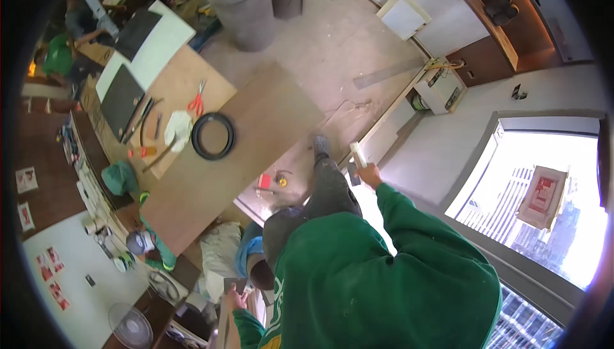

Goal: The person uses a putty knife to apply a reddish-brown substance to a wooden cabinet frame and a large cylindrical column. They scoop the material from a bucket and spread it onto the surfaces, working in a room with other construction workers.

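My right hand (368, 175) is closed round a short pale bar-like thing (357, 154), whose kind I cannot make out, near the low wall on the right. A small dark flat piece (235, 284) shows at the fingers of my left hand (236, 300), which look closed on it. This hand is low in the view, beside a pale upright edge (224, 323). Ahead of my body lies a large brown board (262, 115) with a coiled black band (199, 144) at its edge.
Red-handled scissors (196, 103), a white cloth (178, 129) and dark strips lie on the worktable (211, 80). A co-worker in a cap (140, 242) is by the board's near-left end; another person in green (59, 56) is at far left. A window (531, 195) is at right.
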Available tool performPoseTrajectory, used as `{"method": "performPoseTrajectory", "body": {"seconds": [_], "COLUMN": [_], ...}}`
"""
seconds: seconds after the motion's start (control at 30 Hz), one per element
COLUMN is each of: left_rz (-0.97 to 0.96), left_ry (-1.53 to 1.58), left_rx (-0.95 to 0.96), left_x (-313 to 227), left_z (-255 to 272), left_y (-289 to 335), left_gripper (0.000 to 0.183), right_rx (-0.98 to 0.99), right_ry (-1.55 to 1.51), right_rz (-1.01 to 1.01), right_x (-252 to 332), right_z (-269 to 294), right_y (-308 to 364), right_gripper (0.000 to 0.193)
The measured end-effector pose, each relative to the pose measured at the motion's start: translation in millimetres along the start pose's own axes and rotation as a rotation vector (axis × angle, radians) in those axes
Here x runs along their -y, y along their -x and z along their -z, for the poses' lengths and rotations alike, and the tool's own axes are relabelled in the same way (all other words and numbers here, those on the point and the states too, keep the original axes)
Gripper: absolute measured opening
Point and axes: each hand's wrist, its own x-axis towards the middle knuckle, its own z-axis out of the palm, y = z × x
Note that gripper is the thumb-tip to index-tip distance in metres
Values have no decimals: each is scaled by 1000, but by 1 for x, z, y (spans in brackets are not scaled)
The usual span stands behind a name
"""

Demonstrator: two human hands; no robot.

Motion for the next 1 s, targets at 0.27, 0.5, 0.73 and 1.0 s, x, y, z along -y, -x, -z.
{"method": "performPoseTrajectory", "body": {"seconds": [0.27,0.5,0.73,1.0], "left_rz": [-229,-271,-327,-427], "left_ry": [129,26,-267,-516], "left_rx": [138,568,724,840], "left_x": [-217,-311,-354,-424], "left_z": [-214,-431,-585,-740], "left_y": [102,180,201,228], "left_gripper": [35,27,28,31], "right_rx": [106,-46,-286,-279], "right_ry": [-58,-190,-531,-600], "right_rz": [-154,-174,-204,-613], "right_x": [-13,-4,-30,-171], "right_z": [72,163,214,105], "right_y": [-38,-101,-87,-28], "right_gripper": [50,42,36,19]}}
